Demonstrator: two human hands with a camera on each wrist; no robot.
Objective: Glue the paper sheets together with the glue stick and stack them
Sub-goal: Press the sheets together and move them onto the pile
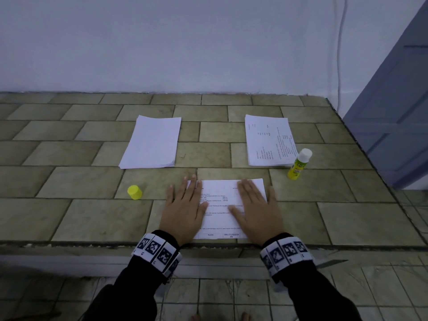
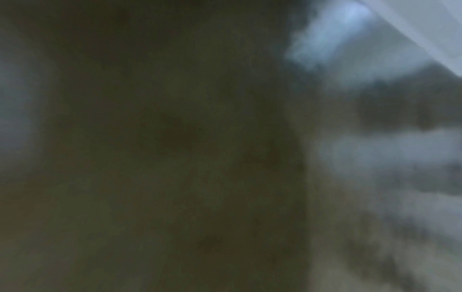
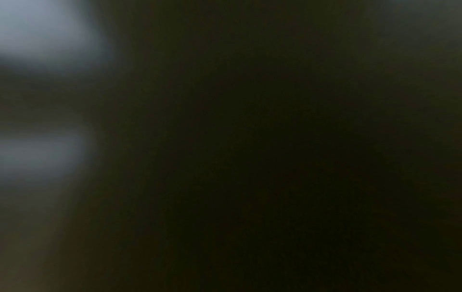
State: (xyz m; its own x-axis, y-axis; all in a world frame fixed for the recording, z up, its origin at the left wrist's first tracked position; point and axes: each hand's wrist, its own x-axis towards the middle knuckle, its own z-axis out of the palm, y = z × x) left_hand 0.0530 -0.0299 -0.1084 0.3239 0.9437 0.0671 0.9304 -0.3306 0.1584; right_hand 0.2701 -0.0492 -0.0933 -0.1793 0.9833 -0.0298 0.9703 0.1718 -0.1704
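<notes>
I have the printed sheet (image 1: 222, 209) flat at the near edge of the tiled tabletop (image 1: 81, 218), and both of my hands lie on it. My left hand (image 1: 184, 210) covers its left margin and my right hand (image 1: 258, 212) its right side, each grip spread with straight fingers, clamped on nothing. I judge this is a press to bond the sheet to whatever lies glued under it; I cannot tell whether a second sheet is beneath. The glue stick (image 1: 299, 164) stands uncapped just beside the printed stack (image 1: 269, 140) at far right, within my right hand's reach. Its yellow cap (image 1: 134, 192) sits apart on the left, and the blank stack (image 1: 151, 142) waits beyond it. Both wrist views are dark and blurred.
</notes>
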